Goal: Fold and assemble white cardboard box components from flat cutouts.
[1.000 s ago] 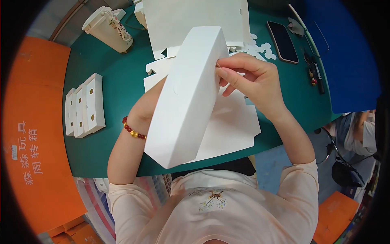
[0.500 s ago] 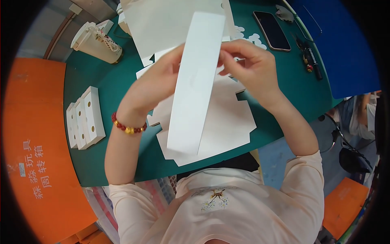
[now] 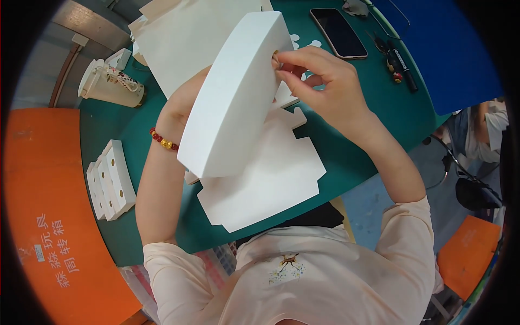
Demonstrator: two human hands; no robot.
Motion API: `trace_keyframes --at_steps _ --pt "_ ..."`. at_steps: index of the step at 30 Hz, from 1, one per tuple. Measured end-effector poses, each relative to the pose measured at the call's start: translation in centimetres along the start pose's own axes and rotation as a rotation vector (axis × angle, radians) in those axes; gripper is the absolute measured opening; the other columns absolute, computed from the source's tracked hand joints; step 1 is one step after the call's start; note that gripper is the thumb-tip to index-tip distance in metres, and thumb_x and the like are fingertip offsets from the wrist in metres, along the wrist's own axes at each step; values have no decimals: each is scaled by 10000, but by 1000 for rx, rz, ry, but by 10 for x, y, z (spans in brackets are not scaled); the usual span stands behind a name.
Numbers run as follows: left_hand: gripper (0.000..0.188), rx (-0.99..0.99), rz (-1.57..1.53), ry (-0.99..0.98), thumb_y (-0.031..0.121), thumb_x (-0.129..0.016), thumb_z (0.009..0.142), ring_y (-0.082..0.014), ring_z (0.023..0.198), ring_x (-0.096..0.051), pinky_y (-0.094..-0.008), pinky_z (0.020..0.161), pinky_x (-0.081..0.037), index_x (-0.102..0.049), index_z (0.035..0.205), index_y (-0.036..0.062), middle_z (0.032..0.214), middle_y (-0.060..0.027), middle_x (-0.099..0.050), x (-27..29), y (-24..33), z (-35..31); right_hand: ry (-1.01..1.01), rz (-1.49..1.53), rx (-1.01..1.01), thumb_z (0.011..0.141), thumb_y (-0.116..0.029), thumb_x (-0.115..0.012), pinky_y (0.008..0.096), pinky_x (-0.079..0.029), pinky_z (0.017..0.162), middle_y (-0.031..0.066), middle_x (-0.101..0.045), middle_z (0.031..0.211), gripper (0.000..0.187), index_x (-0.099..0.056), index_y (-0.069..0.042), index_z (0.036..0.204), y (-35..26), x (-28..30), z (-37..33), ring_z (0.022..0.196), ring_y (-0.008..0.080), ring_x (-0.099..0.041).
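- Box (image 3: 233, 103), white and half-folded, is up off the green table (image 3: 379, 108), tilted, its long side running from 1 o'clock down to 7 o'clock.
- My right hand (image 3: 325, 86) pinches its upper edge at 12 o'clock, thumb and forefinger closed on the card.
- My left hand (image 3: 181, 103) grips it from behind, mostly hidden; a red bead bracelet (image 3: 162, 140) sits on that wrist.
- Flat card blanks (image 3: 265, 184) lie under the box.
- Finished small boxes (image 3: 111, 181) sit at 9 o'clock, a phone (image 3: 338, 32) at 1 o'clock.
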State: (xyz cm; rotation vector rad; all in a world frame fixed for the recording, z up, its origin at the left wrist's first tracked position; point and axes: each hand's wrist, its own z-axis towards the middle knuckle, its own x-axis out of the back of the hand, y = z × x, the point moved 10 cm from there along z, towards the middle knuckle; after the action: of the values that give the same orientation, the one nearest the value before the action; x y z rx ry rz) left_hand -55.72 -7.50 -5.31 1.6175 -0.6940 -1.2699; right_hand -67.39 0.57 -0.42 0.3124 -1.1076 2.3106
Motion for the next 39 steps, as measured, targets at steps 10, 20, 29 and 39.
trace_keyframes --at_steps 10,20,29,39 --pt "585 163 147 144 222 -685 917 -153 979 -696 -274 770 -591 -467 1415 7 1233 -129 -652 8 -9 -4 -51 122 -207 919 -106 -672 247 -586 637 100 -699 1019 206 -732 -57 1110 12 0 -1 916 176 -673" --pt "610 154 200 70 265 -695 908 -157 973 -695 -269 775 -588 -469 1410 2 1214 -131 -659 -1 -2 -5 -82 167 -331 918 -155 -682 265 -585 615 109 -717 1023 206 -745 -71 1096 17 -1 -1 889 180 -692" --pt "582 159 421 146 287 -695 910 -122 986 -666 -268 796 -556 -503 1409 60 1237 -121 -649 -3 5 -7 -78 130 -360 924 -196 -682 268 -587 616 104 -722 980 216 -749 -72 1088 20 0 -2 823 166 -691" --pt "605 247 369 277 295 -701 900 -136 935 -696 -264 741 -572 -491 1418 62 1226 -127 -653 4 2 -14 -89 160 -410 924 -173 -678 263 -585 626 95 -726 950 199 -753 -66 1073 24 -4 -1 801 151 -691"
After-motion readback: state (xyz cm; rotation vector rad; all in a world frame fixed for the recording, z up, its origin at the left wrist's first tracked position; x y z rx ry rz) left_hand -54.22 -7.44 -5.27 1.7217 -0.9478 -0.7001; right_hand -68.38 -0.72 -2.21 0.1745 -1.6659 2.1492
